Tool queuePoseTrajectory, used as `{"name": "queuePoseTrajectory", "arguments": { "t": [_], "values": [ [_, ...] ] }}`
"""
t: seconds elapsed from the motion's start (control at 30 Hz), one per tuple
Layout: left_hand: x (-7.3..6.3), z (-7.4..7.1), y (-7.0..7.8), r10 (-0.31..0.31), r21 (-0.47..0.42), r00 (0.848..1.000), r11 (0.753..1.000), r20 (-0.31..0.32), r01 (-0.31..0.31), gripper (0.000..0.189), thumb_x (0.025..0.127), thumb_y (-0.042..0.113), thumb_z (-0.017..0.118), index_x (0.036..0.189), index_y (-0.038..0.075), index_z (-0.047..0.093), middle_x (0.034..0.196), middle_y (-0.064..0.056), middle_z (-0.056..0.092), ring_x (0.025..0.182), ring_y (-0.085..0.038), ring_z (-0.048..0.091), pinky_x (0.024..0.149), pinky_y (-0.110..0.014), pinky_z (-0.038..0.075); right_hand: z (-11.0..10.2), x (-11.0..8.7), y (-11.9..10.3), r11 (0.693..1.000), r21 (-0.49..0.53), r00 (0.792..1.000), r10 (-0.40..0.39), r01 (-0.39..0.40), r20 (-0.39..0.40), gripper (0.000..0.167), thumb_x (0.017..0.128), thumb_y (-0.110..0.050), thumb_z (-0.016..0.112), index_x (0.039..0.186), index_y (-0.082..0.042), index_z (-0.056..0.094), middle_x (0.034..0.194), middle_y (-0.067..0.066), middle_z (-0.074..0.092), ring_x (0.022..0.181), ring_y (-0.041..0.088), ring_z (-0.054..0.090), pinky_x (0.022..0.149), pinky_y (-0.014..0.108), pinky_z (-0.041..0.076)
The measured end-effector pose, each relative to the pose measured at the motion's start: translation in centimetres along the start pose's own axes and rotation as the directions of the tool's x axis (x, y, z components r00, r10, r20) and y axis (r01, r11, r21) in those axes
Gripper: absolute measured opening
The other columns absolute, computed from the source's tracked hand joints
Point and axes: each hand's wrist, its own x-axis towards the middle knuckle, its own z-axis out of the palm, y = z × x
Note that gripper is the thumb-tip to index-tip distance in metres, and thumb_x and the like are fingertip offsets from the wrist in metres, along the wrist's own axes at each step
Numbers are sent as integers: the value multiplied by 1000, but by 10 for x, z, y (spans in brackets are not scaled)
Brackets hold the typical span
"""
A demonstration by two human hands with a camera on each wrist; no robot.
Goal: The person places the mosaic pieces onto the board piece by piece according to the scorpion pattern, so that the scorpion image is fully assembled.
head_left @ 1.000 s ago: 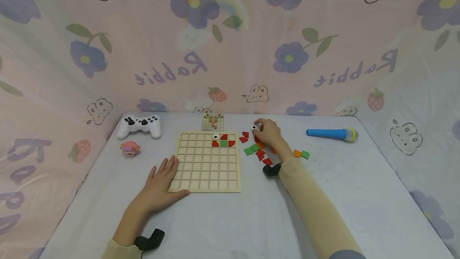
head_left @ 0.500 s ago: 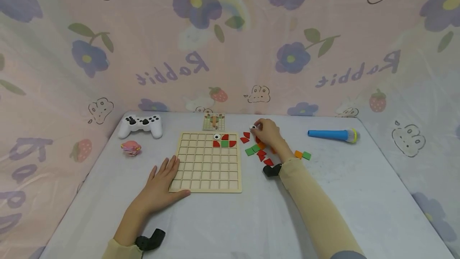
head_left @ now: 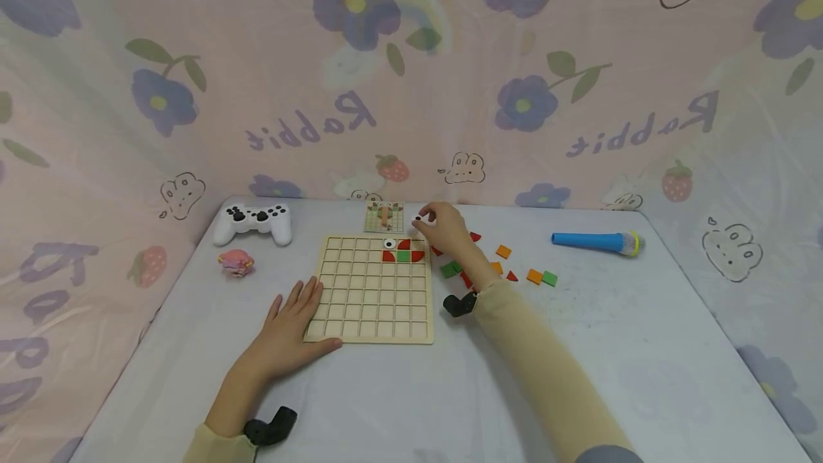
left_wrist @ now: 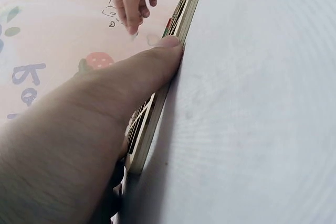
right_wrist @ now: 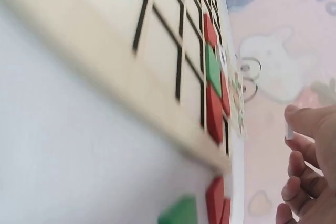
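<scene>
My right hand (head_left: 448,228) pinches a small white tile with a black dot (right_wrist: 289,131) between thumb and index finger, held above the far right corner of the wooden grid board (head_left: 369,297). My left hand (head_left: 287,326) rests with spread fingers on the board's left edge, its thumb along the front edge. In the board's upper right cells lie a white eye tile (head_left: 389,244), a green square tile (head_left: 403,256) and several red curved tiles (head_left: 417,256). A small pattern card (head_left: 384,217) lies just behind the board.
Loose red, green and orange tiles (head_left: 504,251) are scattered right of the board, some hidden under my right arm. A white game controller (head_left: 253,223) and a pink toy (head_left: 236,262) lie at left. A blue toy microphone (head_left: 594,241) lies at far right.
My right hand has lifted the white dotted tile from beside the loose pieces and moved left toward the board's far right corner. My left hand stays in place on the board.
</scene>
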Motion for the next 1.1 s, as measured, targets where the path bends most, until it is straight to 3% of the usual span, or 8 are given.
{"name": "queuePoseTrajectory", "arguments": {
  "t": [0.23, 0.5, 0.67, 0.8, 1.1],
  "values": [
    [0, -2, 1, 2, -6, 1000, 1000, 5, -2, 114, 90, 69, 70, 167, -1, 24, 176, -19, 16, 163, -43, 8, 127, -69, 2, 28, 8, -28, 998, -1, 998, -63, 63, 8, 35, 104, -30, 71, 123, -1, 71, 108, 14, 63, 92, 26, 54, 78, 38, 47],
    [0, -2, 0, 3, -5, 1000, 1000, 2, -3, 114, 90, 69, 70, 167, -1, 23, 176, -20, 16, 163, -43, 8, 127, -69, 2, 58, 11, -54, 991, 50, 991, -126, 124, 34, 31, 103, -27, 72, 120, -2, 74, 106, 13, 68, 95, 26, 61, 81, 41, 52],
    [0, 0, -1, 9, -5, 1000, 1000, -2, -9, 114, 90, 69, 70, 167, -1, 23, 176, -19, 16, 163, -44, 9, 126, -70, 3, 74, 12, -62, 993, -26, 990, -110, 112, 89, 29, 101, -27, 74, 118, -4, 76, 105, 11, 72, 99, 26, 68, 84, 44, 57],
    [1, 2, -2, 10, 0, 1000, 1000, -6, -10, 114, 90, 70, 70, 168, 0, 23, 176, -18, 16, 163, -43, 9, 127, -69, 3, 82, 11, -64, 989, -109, 991, -87, 98, 103, 29, 101, -30, 75, 120, -8, 78, 111, 9, 78, 107, 28, 72, 93, 53, 57],
    [1, 1, -2, 3, 6, 1000, 1000, -1, -3, 114, 90, 70, 70, 167, 0, 23, 176, -20, 16, 163, -43, 9, 127, -69, 3, 87, 7, -65, 991, -117, 995, -51, 61, 87, 30, 99, -33, 76, 118, -11, 79, 115, 6, 77, 112, 31, 69, 97, 59, 51]
  ]
}}
